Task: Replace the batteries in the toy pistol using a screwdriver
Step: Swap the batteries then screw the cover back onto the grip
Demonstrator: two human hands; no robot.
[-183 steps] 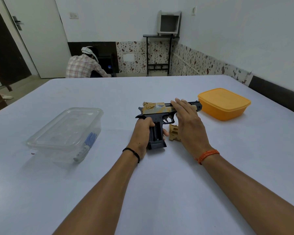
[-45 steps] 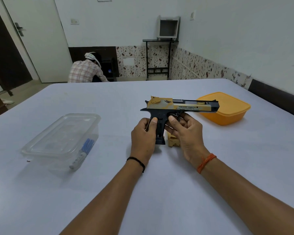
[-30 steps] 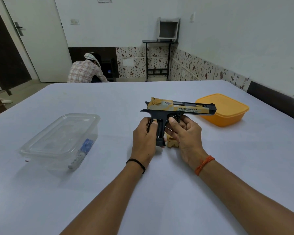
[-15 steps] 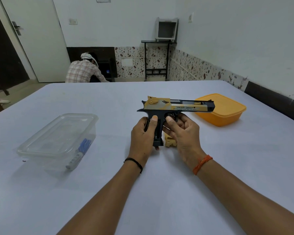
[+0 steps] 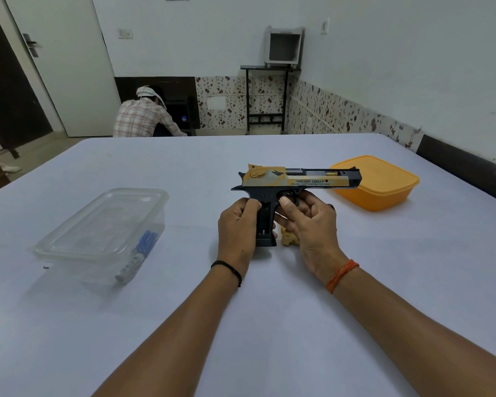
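Head view shows the toy pistol held upright over the middle of the table, its barrel pointing right and the butt of its grip resting on or just above the cloth, which of the two I cannot tell; the left hand curls round the rear of the black grip, thumb laid against its side, where the battery compartment stands uncovered; the right hand grips the front of the grip below the trigger guard, thumb tip pressed near the trigger; a small tan cover piece lies on the table just beside the grip, partly hidden behind the right hand; to the left sits a clear lidded plastic box with a blue-and-white tool inside, too blurred to name; an orange lidded container sits behind the muzzle, to the right; a person in a checked shirt crouches beyond the table's far edge.
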